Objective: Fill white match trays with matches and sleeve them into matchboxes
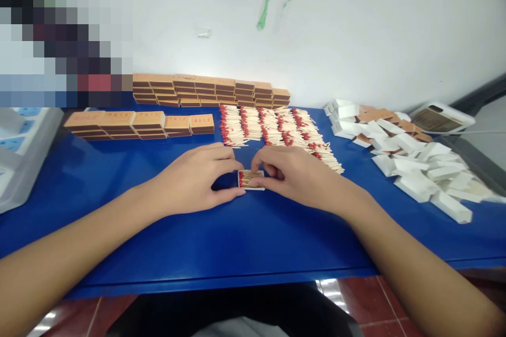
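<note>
A small white matchbox tray (pixel 252 188) filled with red-headed matches (pixel 245 178) lies on the blue table before me, the red heads toward its left end. My left hand (pixel 201 176) holds that left end, thumb at the front corner and forefinger at the back. From the right, my right hand (pixel 290 174) reaches over the tray with thumb and forefinger closed on the matches inside; its other fingers are curled under. Just behind both hands lie loose matches in several heaped rows (pixel 272 129).
Closed matchboxes are stacked along the wall (pixel 209 89), with a shorter stack (pixel 134 125) in front at left. White empty trays (pixel 430 168) and orange sleeves (pixel 377 115) pile up at right, near a phone-like device (pixel 443 117). A white plastic container (pixel 27 158) stands far left.
</note>
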A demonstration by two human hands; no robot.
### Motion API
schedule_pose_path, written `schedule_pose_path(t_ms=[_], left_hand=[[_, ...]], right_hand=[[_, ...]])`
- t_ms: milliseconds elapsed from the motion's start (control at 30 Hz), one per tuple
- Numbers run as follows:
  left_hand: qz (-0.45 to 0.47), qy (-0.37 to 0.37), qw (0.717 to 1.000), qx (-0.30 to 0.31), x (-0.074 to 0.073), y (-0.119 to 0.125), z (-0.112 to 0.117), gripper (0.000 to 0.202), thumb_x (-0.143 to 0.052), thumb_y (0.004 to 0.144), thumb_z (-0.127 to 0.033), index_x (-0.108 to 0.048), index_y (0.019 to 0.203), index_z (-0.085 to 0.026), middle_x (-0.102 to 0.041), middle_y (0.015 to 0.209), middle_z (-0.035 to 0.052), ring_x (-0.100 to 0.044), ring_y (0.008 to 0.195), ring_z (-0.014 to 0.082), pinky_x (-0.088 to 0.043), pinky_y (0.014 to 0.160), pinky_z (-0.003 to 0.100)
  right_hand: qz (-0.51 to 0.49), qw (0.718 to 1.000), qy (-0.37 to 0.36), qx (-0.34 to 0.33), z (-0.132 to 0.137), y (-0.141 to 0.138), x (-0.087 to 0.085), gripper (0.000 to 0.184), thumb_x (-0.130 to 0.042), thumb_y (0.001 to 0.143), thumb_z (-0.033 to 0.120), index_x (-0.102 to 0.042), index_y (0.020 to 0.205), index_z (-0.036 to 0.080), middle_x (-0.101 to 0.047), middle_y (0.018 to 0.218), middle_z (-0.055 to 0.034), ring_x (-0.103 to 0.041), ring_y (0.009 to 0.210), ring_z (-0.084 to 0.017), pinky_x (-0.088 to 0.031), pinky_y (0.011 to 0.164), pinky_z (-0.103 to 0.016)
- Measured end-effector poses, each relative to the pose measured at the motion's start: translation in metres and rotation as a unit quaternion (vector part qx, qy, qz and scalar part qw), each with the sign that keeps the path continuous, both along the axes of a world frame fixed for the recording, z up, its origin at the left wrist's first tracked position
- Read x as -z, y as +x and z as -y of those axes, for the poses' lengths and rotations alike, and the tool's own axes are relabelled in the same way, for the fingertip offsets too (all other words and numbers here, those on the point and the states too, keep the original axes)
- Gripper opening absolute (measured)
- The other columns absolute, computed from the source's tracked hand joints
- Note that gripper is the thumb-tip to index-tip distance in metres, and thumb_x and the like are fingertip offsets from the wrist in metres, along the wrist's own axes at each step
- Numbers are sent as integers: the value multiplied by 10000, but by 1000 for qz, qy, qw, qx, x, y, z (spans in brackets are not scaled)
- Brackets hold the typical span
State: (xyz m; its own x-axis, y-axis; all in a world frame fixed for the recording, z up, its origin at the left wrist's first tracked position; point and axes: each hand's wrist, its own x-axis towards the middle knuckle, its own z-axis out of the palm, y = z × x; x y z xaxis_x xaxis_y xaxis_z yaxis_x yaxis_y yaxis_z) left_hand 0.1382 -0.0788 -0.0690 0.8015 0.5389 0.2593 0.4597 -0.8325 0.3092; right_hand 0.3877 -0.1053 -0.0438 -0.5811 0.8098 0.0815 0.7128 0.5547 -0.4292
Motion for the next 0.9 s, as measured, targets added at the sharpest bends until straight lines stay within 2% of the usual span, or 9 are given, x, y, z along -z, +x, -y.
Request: schedule_pose_path(t_ms=[433, 667, 900], left_hand=[[-1, -6, 1000, -1, -2, 0, 1, 269, -668, 999, -427, -756, 1117, -201, -699, 1014, 54, -646, 969, 221, -504, 848, 347], [1, -5, 1000, -1, -2, 0, 1, 294, -660, 1003, -436, -757, 1151, -201, -707, 1022, 58, -655, 974, 222, -512, 868, 354], [-8, -12, 1000, -5, -3, 1, 1, 288, -661, 1002, -443, -752, 1105, -190, -702, 1016, 62, -652, 985, 236, -507, 852, 352]], right_hand=[[-8, 1000, -10, -1, -1, 1, 1, 106, -700, 1010, 281, -686, 947, 196, -601, 803, 13, -524, 723, -146, -334, 668, -280], [-11, 999, -3, -30, -1, 3, 1, 74, -679, 1018, 239, -712, 965, 198, -633, 876, -16, -555, 758, -153, -355, 672, -278], [-32, 996, -32, -71, 1, 1, 2, 163, -608, 1052, 183, -769, 1046, 207, -633, 923, -25, -598, 784, -146, -415, 708, -275]])
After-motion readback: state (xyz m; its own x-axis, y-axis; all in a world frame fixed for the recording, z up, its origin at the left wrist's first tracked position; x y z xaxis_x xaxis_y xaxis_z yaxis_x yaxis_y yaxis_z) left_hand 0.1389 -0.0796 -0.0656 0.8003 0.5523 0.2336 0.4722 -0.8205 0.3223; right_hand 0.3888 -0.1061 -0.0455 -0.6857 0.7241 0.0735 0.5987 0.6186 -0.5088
